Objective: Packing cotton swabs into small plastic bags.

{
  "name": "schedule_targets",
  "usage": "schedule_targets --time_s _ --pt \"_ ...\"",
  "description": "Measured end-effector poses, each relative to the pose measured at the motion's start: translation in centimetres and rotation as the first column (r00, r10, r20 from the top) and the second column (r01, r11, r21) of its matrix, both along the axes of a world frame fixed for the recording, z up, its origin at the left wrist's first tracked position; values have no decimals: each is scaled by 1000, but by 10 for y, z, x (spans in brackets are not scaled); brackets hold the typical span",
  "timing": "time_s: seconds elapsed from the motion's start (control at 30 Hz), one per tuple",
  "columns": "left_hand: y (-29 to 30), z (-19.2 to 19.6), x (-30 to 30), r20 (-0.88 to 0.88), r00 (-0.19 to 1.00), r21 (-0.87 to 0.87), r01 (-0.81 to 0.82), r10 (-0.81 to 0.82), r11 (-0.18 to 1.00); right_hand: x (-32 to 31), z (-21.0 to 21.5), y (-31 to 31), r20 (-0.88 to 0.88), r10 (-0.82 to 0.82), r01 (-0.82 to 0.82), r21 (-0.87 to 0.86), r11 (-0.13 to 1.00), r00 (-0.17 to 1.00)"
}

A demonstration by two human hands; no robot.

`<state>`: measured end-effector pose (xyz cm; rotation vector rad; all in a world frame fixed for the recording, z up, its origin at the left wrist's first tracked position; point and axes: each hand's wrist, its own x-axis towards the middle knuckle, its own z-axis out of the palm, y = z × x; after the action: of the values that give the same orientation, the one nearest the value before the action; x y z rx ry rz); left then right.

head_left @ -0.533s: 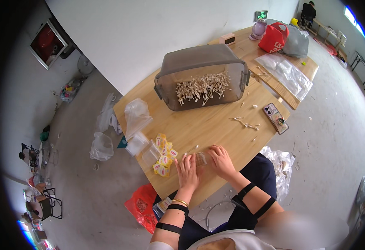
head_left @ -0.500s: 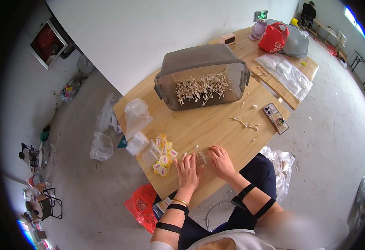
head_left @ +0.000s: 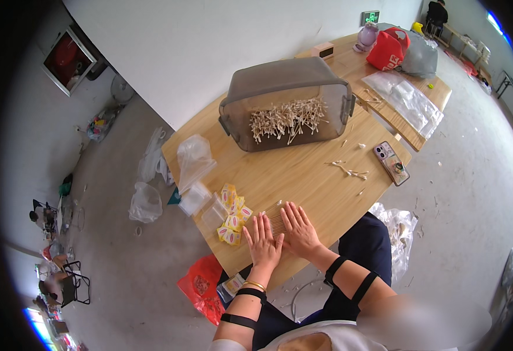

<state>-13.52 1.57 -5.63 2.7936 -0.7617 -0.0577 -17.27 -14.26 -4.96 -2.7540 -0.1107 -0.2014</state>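
A row of cotton swabs (head_left: 277,224) lies side by side on the wooden table (head_left: 321,202), between my two hands. My left hand (head_left: 263,241) rests flat at the row's left end, fingers stretched out. At the right end lies my right hand (head_left: 301,232), its fingers extended and partly over the swabs. Several yellow and white paper slips (head_left: 231,217) are spread just left of my left hand. Beside them is a clear plastic box (head_left: 214,213). Farther back, a grey translucent bin (head_left: 280,73) lies tipped on its side, with a heap of cotton swabs (head_left: 288,120) inside.
A phone (head_left: 392,164) lies near the table's right edge, with loose swabs (head_left: 350,171) left of it. Clear plastic bags (head_left: 195,159) sit at the left edge. On the adjoining table are a red bag (head_left: 388,50) and plastic sheets (head_left: 405,99). Below hangs a red bag (head_left: 201,286).
My right hand has moved left and now lies against the swab row, partly covering it. My left hand stays at the other end. The view has shifted slightly.
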Motion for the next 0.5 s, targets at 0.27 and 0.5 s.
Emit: schedule_targets --time_s 0.27,0.5 --pt "2 -1 0 52 997 -55 61 -58 997 -1 2 1 -52 9 -12 -58 998 999" --pt "-6 4 6 32 989 -86 144 -141 986 1 -3 1 -18 -15 15 -10 1000 1000"
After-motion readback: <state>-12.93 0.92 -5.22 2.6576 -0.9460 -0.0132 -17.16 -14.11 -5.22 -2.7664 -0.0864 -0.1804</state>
